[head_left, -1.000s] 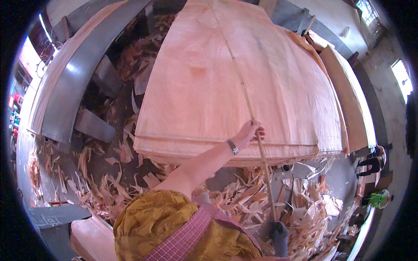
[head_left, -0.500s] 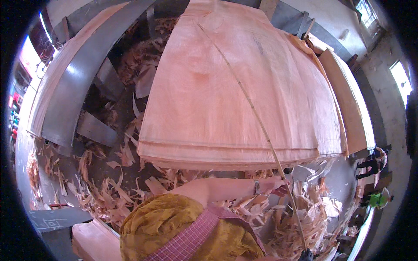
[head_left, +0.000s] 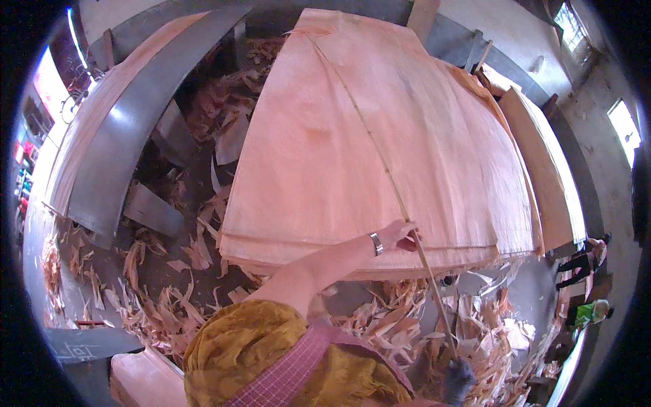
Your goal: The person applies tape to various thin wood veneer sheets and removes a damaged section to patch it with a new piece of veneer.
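A long, thin bamboo pole (head_left: 369,132) slants across a tall stack of pinkish wood veneer sheets (head_left: 366,190). Its far tip reaches a rumpled piece of veneer (head_left: 315,30) at the stack's far edge. My left hand (head_left: 400,235), with a metal-banded watch at the wrist, is closed around the pole above the stack's near edge. Lower right, my right hand (head_left: 458,380) wears a dark glove and grips the pole's near end, slightly blurred. I have on a mustard-coloured sleeve and a plaid apron strap (head_left: 285,370).
Torn veneer scraps (head_left: 169,312) litter the floor around the stack. On the left stands another stack with a grey sheet (head_left: 112,163) along it. More sheets (head_left: 539,163) stand at the right, and two people (head_left: 583,261) are at the far right.
My left hand has moved forward and left, from beyond the stack's near edge to over it. My right hand has come up and forward with the pole's near end. The far veneer now looks rumpled.
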Demonstrator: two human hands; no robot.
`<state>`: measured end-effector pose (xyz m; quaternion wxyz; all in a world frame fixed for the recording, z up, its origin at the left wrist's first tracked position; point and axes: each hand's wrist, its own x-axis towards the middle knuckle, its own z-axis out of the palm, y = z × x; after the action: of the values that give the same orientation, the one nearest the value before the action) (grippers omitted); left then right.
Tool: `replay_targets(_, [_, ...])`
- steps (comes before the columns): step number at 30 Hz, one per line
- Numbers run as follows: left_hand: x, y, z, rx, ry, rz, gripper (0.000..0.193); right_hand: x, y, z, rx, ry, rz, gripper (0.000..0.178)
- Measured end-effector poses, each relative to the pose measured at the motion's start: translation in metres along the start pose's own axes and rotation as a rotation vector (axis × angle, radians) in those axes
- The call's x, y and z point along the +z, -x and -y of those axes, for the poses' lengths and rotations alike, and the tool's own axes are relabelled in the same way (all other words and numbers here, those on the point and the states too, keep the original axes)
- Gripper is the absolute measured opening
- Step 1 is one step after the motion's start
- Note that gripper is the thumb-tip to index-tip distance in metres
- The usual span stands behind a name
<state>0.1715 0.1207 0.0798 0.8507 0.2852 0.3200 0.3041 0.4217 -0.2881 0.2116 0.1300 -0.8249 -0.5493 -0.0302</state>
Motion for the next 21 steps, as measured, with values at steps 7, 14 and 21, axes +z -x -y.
replay_targets(7, [-0.105, 0.070, -0.043, 0.252, -0.113, -0.336, 0.034, 0.132, -0.003, 0.039, -0.322, -0.107, 0.083, 0.028])
replay_targets(14, [-0.118, 0.050, -0.006, 0.188, -0.239, -0.354, 0.032, 0.153, 0.019, 0.055, -0.176, -0.211, 0.291, 0.009])
replay_targets(21, [-0.085, 0.002, -0.001, 0.104, -0.423, -0.348, 0.029, 0.164, 0.020, 0.067, -0.150, -0.361, 0.356, 0.010])
